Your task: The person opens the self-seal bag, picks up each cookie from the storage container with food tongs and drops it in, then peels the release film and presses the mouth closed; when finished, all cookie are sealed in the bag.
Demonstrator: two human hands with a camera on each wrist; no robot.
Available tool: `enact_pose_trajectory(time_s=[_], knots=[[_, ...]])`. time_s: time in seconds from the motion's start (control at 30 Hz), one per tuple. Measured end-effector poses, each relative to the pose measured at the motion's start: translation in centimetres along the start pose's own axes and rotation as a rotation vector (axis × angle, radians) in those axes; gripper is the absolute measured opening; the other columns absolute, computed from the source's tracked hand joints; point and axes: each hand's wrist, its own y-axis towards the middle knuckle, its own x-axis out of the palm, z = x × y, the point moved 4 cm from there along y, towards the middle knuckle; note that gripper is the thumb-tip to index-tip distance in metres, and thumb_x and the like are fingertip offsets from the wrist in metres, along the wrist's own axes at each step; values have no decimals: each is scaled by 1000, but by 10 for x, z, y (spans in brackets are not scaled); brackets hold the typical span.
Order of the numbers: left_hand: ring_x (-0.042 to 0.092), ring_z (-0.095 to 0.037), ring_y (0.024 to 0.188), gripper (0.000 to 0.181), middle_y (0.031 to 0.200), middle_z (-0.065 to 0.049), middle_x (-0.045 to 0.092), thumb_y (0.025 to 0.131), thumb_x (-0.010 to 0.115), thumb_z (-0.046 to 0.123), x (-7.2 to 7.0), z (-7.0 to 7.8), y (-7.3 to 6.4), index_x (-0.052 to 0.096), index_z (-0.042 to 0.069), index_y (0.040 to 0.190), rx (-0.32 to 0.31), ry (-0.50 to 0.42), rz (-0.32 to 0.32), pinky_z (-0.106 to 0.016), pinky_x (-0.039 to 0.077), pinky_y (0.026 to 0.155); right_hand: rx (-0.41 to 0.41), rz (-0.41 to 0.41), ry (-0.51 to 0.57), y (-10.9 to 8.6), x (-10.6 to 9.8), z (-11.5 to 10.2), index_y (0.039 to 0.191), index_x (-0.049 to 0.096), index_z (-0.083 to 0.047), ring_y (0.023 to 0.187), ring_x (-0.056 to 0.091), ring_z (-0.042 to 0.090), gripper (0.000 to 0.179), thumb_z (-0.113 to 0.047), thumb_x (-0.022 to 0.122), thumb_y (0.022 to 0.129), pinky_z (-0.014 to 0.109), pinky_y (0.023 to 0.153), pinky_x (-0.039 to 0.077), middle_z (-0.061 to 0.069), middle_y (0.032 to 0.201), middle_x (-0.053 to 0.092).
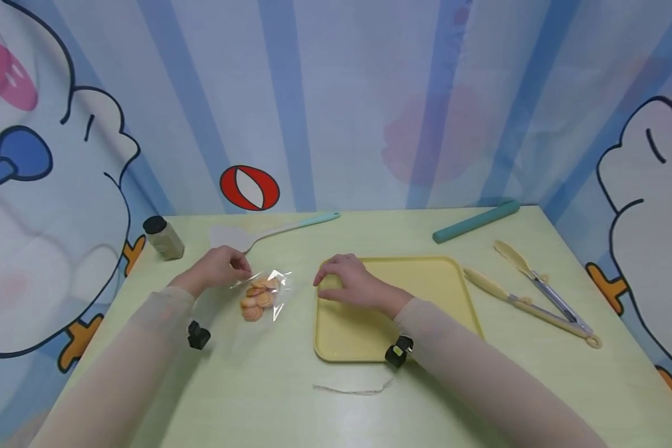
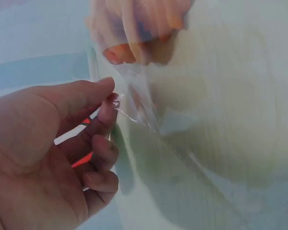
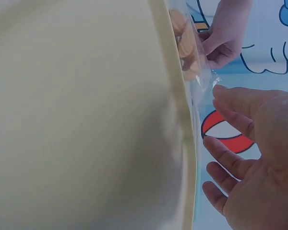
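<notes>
A clear plastic bag of round cookies (image 1: 259,297) is at the left middle of the table. My left hand (image 1: 222,269) pinches the bag's edge between thumb and forefinger, as the left wrist view shows closely at the hand (image 2: 62,139) and the film (image 2: 139,103). Over the far left part of the yellow tray (image 1: 336,348) is my right hand (image 1: 347,281), with relaxed fingers and nothing between them. In the right wrist view that hand (image 3: 254,143) is beside the tray's rim (image 3: 180,105), near the bagged cookies (image 3: 185,43).
A spatula (image 1: 282,230) and a black-capped jar (image 1: 165,238) lie toward the back left. Right of the tray are a teal rolling pin (image 1: 476,221) and tongs (image 1: 537,305) with cream tips. A thin piece of twine (image 1: 353,391) lies before the tray.
</notes>
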Motion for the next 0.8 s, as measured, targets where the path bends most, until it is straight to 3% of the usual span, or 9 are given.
enact_pose_trajectory(time_s=[0.17,0.37,0.6,0.8], knots=[[56,-21,86,11,95,-6,66,98,70,19,-2,-15,-9,73,9,100,-61,-40,-11,-30,48,73,21,-41,-36,18,11,-9,110,75,-20,140,39,39,17,-29,74,96,59,117,25,15,144,56],[56,-20,84,13,92,-5,66,96,72,20,-4,-22,-20,72,7,99,-25,-54,5,-31,47,73,38,-71,-68,34,19,-13,108,76,-23,147,31,43,17,-34,75,95,66,114,26,18,153,49],[55,-20,86,15,94,-4,67,96,71,20,-6,-31,-33,72,6,101,-30,-87,-8,-31,45,73,78,-93,-76,48,31,-11,108,75,-30,152,21,40,20,-46,72,95,66,116,21,15,159,41],[54,-19,85,15,95,-4,67,96,71,19,-4,-33,-36,72,6,102,-22,-122,-19,-31,45,72,106,-75,-60,57,41,-10,106,75,-29,154,18,40,24,-51,71,95,65,118,17,14,160,41]])
